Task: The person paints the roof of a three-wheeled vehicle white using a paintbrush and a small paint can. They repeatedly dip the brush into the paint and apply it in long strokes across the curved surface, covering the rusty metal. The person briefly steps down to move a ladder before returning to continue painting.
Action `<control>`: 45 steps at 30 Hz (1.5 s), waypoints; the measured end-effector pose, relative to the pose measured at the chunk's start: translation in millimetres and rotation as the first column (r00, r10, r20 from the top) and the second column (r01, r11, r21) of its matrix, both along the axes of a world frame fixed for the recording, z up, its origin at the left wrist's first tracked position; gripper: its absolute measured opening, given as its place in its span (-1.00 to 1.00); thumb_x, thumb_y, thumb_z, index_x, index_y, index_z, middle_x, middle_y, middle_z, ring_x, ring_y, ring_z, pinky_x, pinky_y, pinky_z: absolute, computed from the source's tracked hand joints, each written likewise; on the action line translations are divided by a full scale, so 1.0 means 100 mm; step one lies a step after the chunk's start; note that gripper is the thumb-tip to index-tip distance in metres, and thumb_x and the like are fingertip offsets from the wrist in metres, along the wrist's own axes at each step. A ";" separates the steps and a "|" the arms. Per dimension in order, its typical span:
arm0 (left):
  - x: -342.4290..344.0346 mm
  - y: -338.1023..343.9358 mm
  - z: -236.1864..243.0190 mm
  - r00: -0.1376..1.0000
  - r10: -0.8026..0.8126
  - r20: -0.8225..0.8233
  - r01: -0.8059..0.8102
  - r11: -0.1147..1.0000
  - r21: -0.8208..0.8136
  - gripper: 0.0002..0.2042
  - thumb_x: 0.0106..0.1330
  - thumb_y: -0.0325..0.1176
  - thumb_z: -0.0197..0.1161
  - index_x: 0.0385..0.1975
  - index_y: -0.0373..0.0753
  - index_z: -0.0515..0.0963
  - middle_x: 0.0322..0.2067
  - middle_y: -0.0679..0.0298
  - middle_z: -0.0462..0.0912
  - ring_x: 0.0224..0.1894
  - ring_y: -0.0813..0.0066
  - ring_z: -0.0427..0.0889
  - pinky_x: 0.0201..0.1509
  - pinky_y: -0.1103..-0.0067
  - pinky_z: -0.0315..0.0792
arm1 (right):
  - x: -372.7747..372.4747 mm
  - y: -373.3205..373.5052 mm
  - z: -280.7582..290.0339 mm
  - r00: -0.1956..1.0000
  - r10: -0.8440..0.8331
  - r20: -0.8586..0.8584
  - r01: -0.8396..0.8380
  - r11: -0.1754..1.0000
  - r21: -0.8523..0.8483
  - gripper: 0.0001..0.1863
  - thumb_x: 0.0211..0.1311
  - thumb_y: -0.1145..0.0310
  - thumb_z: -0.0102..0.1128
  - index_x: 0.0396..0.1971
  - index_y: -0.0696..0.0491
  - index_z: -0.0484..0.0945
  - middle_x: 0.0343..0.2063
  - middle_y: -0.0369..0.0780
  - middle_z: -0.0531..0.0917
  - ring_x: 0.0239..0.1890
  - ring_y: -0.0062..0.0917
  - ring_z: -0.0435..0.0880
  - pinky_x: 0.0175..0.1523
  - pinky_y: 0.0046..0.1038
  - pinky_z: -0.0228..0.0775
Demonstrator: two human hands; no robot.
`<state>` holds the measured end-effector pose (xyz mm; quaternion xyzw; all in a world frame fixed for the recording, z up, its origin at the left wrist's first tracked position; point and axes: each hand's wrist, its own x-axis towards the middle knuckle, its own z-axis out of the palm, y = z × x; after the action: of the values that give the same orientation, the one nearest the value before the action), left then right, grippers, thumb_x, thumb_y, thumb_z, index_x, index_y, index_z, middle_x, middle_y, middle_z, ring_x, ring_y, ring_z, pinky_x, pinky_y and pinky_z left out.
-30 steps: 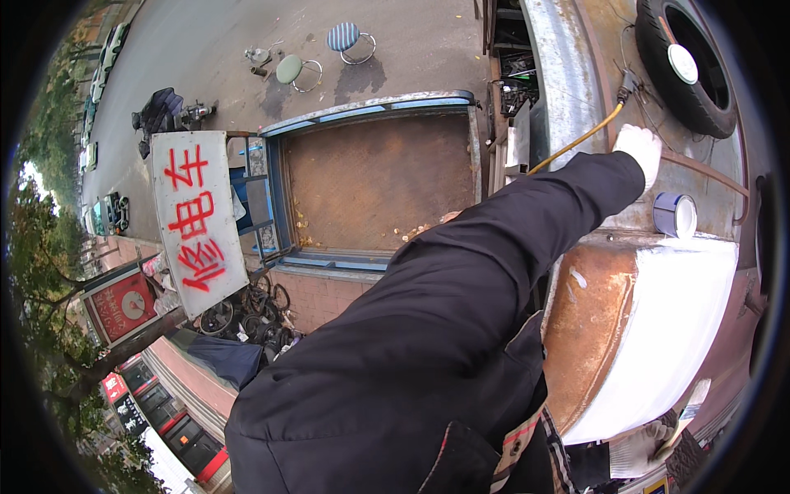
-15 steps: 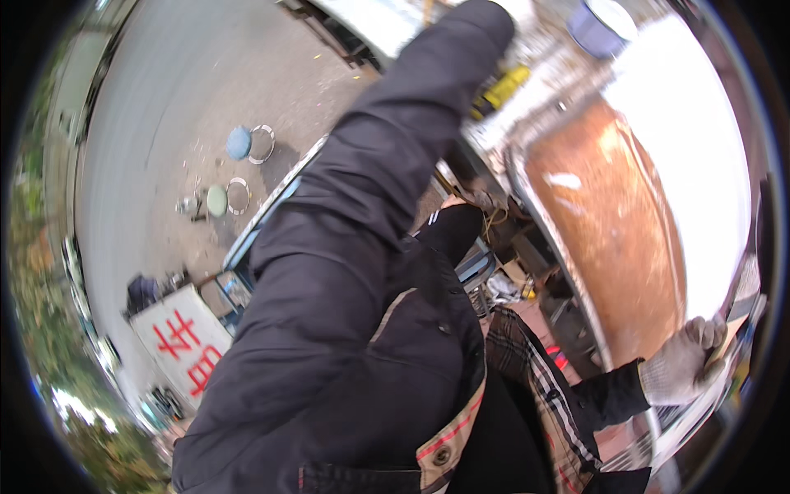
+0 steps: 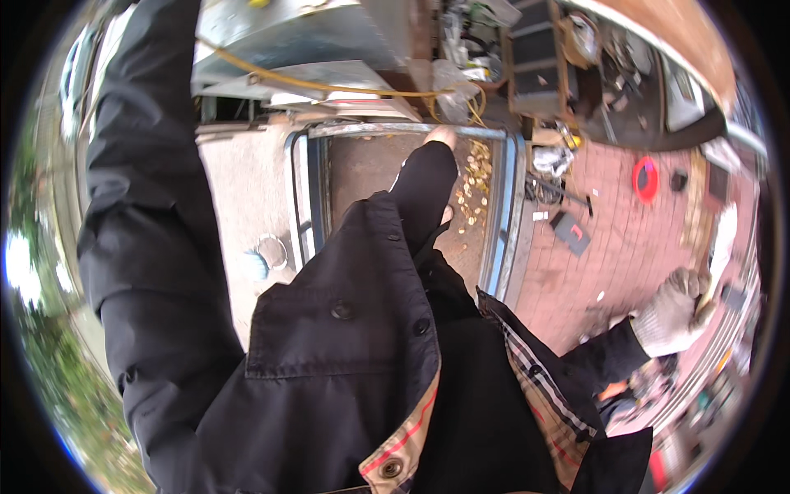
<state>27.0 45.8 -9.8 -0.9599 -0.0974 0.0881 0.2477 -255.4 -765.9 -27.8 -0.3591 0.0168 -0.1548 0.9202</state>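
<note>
Whole view is tipping down compared with half a second ago: the black left sleeve (image 3: 152,206) is now running up the left side instead of crossing the middle, and the rusty panel (image 3: 699,41) is sitting up in the top right corner. Left hand is hiding past the upper edge of view, so I can't tell if it's gripping anything. Gloved right hand (image 3: 679,309) is curling its fingers around a pale brush (image 3: 724,235), though it's pretty smeared out there, so don't quote me on its shape. That brush is showing against the right edge of the brick pavement (image 3: 617,247), past the red bowl (image 3: 645,179). One black-trousered leg (image 3: 428,169) is standing inside the blue-framed platform (image 3: 504,214), yellow leaves (image 3: 471,185) lying along its right edge. Yellow hose (image 3: 329,86) is running along the near edge of the grey metal bench (image 3: 280,49).
</note>
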 end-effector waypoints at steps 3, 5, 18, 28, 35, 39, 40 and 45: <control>0.24 -0.20 -0.14 0.992 -0.102 0.073 0.106 0.993 -0.046 -0.17 -0.13 0.07 0.73 0.20 -0.16 0.62 0.05 0.02 0.73 0.05 0.02 0.73 0.12 0.32 0.60 | -0.57 -0.04 0.03 0.971 -0.214 -0.101 0.210 0.976 -0.052 -0.77 0.45 0.33 0.20 -0.14 0.19 0.43 -0.27 -0.21 0.40 -0.25 -0.49 0.35 -0.05 -0.36 0.24; 0.30 -0.34 -0.21 0.980 -0.151 0.129 0.164 0.982 -0.095 -0.20 -0.10 0.06 0.71 0.19 -0.16 0.63 0.05 0.01 0.74 0.03 0.00 0.73 0.10 0.30 0.60 | -0.88 -0.02 0.05 0.998 -0.001 0.060 -0.001 0.999 0.035 -0.70 0.47 0.31 0.18 -0.05 0.25 0.46 -0.24 -0.19 0.45 -0.23 -0.47 0.37 -0.02 -0.35 0.27; -0.25 -2.06 -0.37 0.677 -0.335 0.656 0.594 0.774 -0.217 -0.42 0.11 0.03 0.61 0.09 -0.13 0.70 0.00 -0.06 0.76 -0.06 -0.11 0.76 -0.03 0.14 0.62 | -3.72 0.98 -0.21 0.441 -0.884 -0.156 0.846 0.467 -0.258 -0.57 0.48 0.17 0.21 0.07 0.26 0.58 -0.28 -0.12 0.72 -0.34 -0.44 0.69 -0.20 -0.39 0.58; -2.70 -4.44 -0.47 0.533 -0.363 0.764 0.797 -0.087 -0.597 -0.57 0.48 -0.13 0.26 0.19 -0.29 0.57 0.11 -0.03 0.64 0.05 0.06 0.67 0.15 0.23 0.55 | -5.17 1.65 -0.66 0.245 -0.913 -0.327 0.952 0.290 -0.097 -0.58 0.47 0.21 0.23 0.10 0.24 0.57 -0.13 -0.12 0.72 -0.19 -0.49 0.72 -0.11 -0.43 0.61; -5.17 -6.49 -0.92 0.631 -0.642 0.436 0.311 -0.305 -0.900 -0.55 0.59 -0.10 0.13 0.23 -0.36 0.54 0.17 0.03 0.61 0.20 0.17 0.60 0.33 0.30 0.49 | -6.88 1.46 -0.75 -0.088 -0.947 -0.310 0.971 -0.012 -0.240 -0.55 0.51 0.22 0.16 0.17 0.27 0.54 -0.10 -0.09 0.74 -0.22 -0.46 0.77 -0.09 -0.42 0.65; -6.67 -6.99 -0.93 0.348 -0.933 0.095 -0.097 -0.137 -0.986 -0.51 0.58 -0.01 0.15 0.14 -0.39 0.59 0.04 0.04 0.68 0.10 0.19 0.66 0.26 0.33 0.55 | -7.60 1.41 -0.70 -0.174 -0.928 -0.329 0.964 -0.093 -0.248 -0.47 0.52 0.20 0.16 0.29 0.28 0.47 0.01 -0.07 0.71 -0.12 -0.42 0.78 -0.01 -0.41 0.64; -6.98 -7.09 -0.93 0.209 -0.978 -0.016 -0.094 -0.004 -0.996 -0.49 0.57 0.03 0.15 0.12 -0.39 0.59 0.02 0.05 0.69 0.10 0.19 0.66 0.26 0.32 0.55 | -7.74 1.40 -0.68 -0.187 -0.926 -0.327 0.963 -0.107 -0.246 -0.46 0.52 0.21 0.16 0.31 0.28 0.46 0.01 -0.07 0.71 -0.11 -0.42 0.78 0.00 -0.40 0.64; -8.23 -7.41 -1.08 -0.446 -0.884 -0.143 -0.264 0.282 -0.922 -0.60 0.59 -0.14 0.16 0.09 -0.40 0.59 0.03 0.11 0.69 0.10 0.31 0.65 0.29 0.40 0.50 | -8.14 1.58 -0.51 -0.241 -0.918 -0.316 0.970 -0.237 -0.051 -0.34 0.49 0.20 0.22 0.41 0.29 0.34 0.17 -0.05 0.63 0.02 -0.35 0.75 0.06 -0.36 0.64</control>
<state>-796.4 -694.7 -118.2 -0.4100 0.6109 0.6514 -0.1857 -1069.3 -608.3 -78.9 -0.1214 0.4163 -0.7660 0.4746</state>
